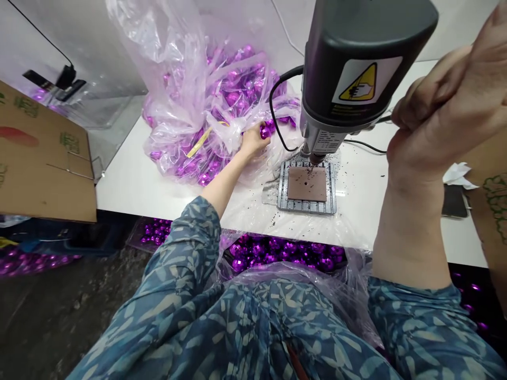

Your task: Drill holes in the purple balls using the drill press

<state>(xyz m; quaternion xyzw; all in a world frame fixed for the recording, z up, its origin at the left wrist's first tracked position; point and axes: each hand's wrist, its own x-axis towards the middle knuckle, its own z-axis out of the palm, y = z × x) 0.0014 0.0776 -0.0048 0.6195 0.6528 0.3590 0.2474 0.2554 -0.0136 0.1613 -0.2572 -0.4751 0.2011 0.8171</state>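
My left hand (pixel 254 142) reaches to the opening of a clear plastic bag (pixel 174 100) on the white table. Its fingers are closed round a shiny purple faceted ball (pixel 264 131). Many more such balls fill the bag. To the right stands a small drill press (pixel 336 95) with a dark housing and a hand-warning label. Under its chuck (pixel 317 158), a brown square plate (pixel 296 191) with a small hole lies on the slotted metal base (pixel 283 207). My right hand (pixel 439 100) is raised beside the press, fingers curled; whatever they grip is hidden.
Dark shavings lie around the base. Below the table edge, an open plastic bag (pixel 277 269) at my lap holds purple balls. A cardboard box (pixel 43 158) stands left, another (pixel 491 184) right. A phone (pixel 454 201) and white tissue (pixel 459 175) lie near my right wrist. A black cable (pixel 273 105) loops beside the press.
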